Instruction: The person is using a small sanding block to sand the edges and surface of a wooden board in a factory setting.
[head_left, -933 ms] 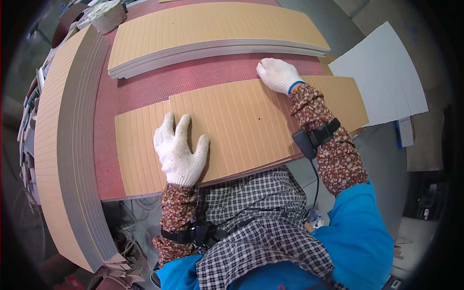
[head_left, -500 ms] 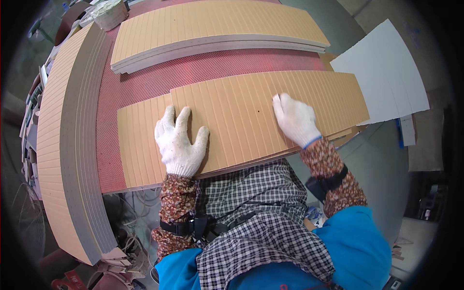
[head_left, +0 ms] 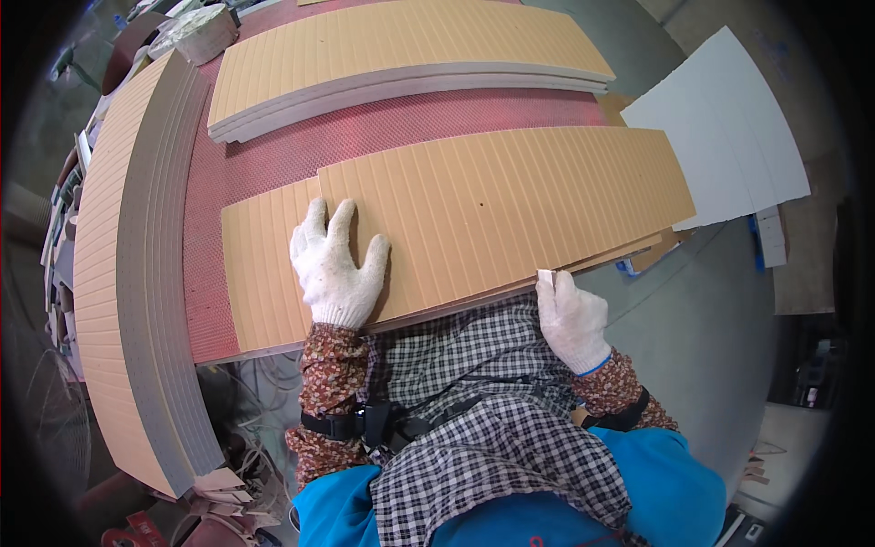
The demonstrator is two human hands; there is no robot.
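Observation:
A long tan grooved panel (head_left: 483, 219) lies crosswise in front of me, on top of another tan panel (head_left: 260, 264) that sticks out at its left end. My left hand (head_left: 337, 273), in a white knit glove, rests on the panels near that overlap with its fingers spread. Down at the near edge of the top panel, my gloved right hand (head_left: 576, 319) is closed, pinching a small flat white piece (head_left: 546, 274) between thumb and fingers. The piece sits at the panel's near edge; whether it touches cannot be made out. A small dark spot marks the top panel's face.
Red mesh matting (head_left: 365, 128) covers the table. At the back lies a stack of tan grooved panels (head_left: 410, 41); another tall stack (head_left: 100, 273) runs along the left. A white sheet (head_left: 720, 137) juts out at the right. A tape-like roll (head_left: 205, 35) stands at the far left.
My right hand has come from the middle of the panel's face down toward me to its near edge, and the white piece now shows more plainly. My left hand has stayed nearly in place.

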